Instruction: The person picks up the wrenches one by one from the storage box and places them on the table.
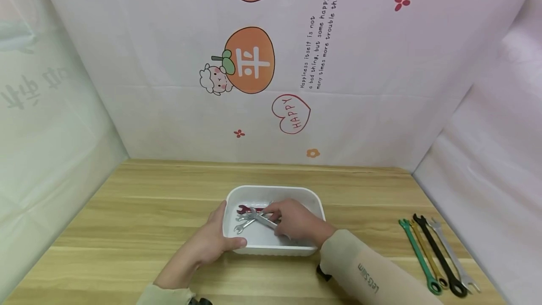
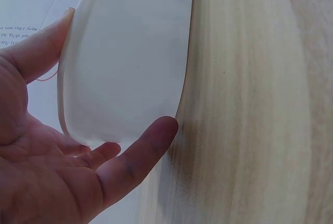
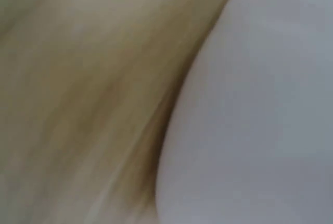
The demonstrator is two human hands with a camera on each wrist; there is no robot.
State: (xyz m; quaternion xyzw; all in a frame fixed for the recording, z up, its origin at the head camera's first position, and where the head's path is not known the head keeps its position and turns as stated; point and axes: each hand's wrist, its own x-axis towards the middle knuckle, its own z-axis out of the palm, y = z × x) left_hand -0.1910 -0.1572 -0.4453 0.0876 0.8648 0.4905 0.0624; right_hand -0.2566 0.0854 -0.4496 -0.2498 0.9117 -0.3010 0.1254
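A white plastic bin sits on the wooden table with several wrenches inside. My left hand grips its left end, the thumb over the near rim; in the left wrist view, the left hand spreads around the bin's end wall. Reaching into the bin, my right hand pinches a silver open-end wrench. A red wrench and another silver wrench lie beside and under it, partly hidden. The right wrist view shows only the blurred bin wall and table; that hand is out of its frame.
At the table's right side lie a green wrench, a gold wrench, a black wrench and a silver wrench, side by side. A printed white curtain stands behind the table, with pale cloth at both sides.
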